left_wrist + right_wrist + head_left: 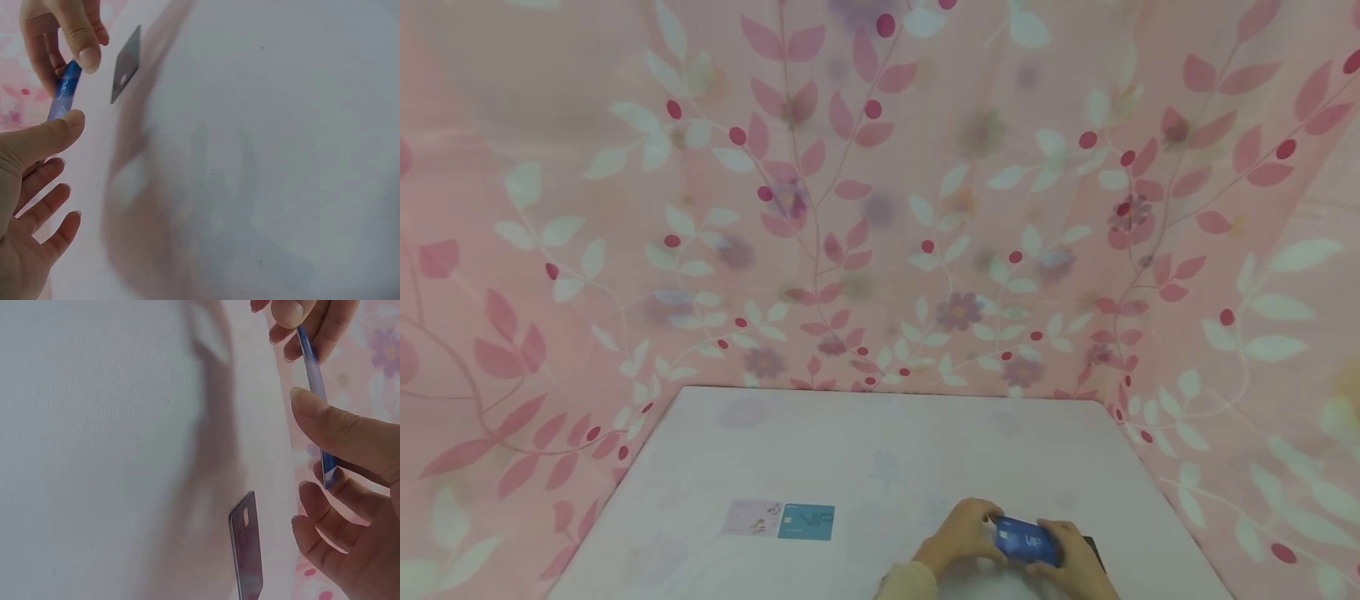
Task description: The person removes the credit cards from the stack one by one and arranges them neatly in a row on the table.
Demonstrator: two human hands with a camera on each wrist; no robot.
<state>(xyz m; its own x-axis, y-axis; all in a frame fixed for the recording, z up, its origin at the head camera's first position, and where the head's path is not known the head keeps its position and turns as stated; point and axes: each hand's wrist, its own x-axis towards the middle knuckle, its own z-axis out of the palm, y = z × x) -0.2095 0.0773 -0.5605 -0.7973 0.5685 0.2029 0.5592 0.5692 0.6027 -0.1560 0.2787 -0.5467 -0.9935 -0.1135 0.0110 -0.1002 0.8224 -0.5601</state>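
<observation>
A blue card (1027, 541) with "VIP" lettering is held above the white table between both hands. My left hand (964, 533) pinches its left end, and my right hand (1072, 560) pinches the right end. From the left wrist view the card (65, 90) appears nearly edge-on, with the left thumb (62, 132) against it and the other left fingers spread below. In the right wrist view the right thumb (340, 428) presses one face of the card. A dark card (247, 545) lies on the table beside the right hand, mostly covered by it in the head view.
Towards the left of the white table (880, 450), a pale pink card (752, 517) and a teal card (807, 522) lie side by side. Pink floral cloth (880, 208) rises behind the table and along both sides.
</observation>
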